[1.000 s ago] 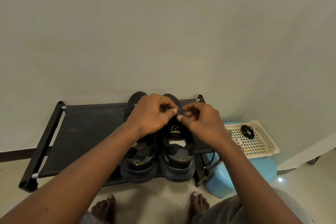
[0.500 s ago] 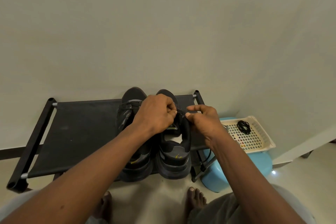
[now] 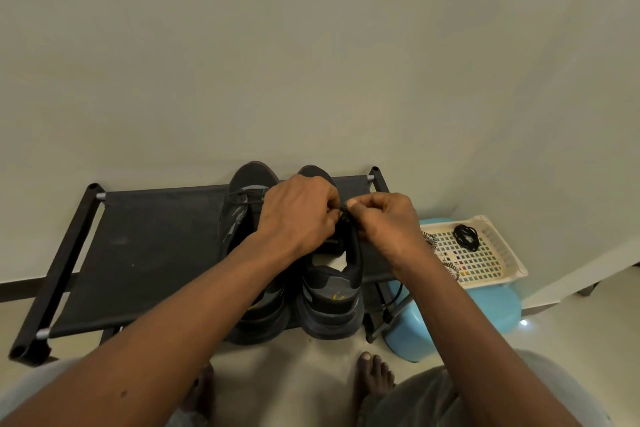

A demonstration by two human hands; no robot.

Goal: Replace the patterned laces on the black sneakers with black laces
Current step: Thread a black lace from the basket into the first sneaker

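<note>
- Sneakers sit side by side at the middle of the frame on a black rack [image 3: 145,253], toes toward the wall, heels toward the bottom of the frame. The left sneaker [image 3: 242,218] looks already laced in black.
- Both hands meet over the right sneaker [image 3: 332,284], up near its tongue.
- Left hand [image 3: 298,215] is curled nearly closed, fingertips pinching a black lace [image 3: 344,215]. Right hand [image 3: 384,218] is pinched tight on the same lace from the other side.
- Shoe's long axis runs bottom to top of frame, so the lace crosses it left to right; I'd guess the next pull goes sideways.
- Patterned laces [image 3: 446,262] lie in a basket [image 3: 502,246] at right, with a spare black coil [image 3: 465,236].
</note>
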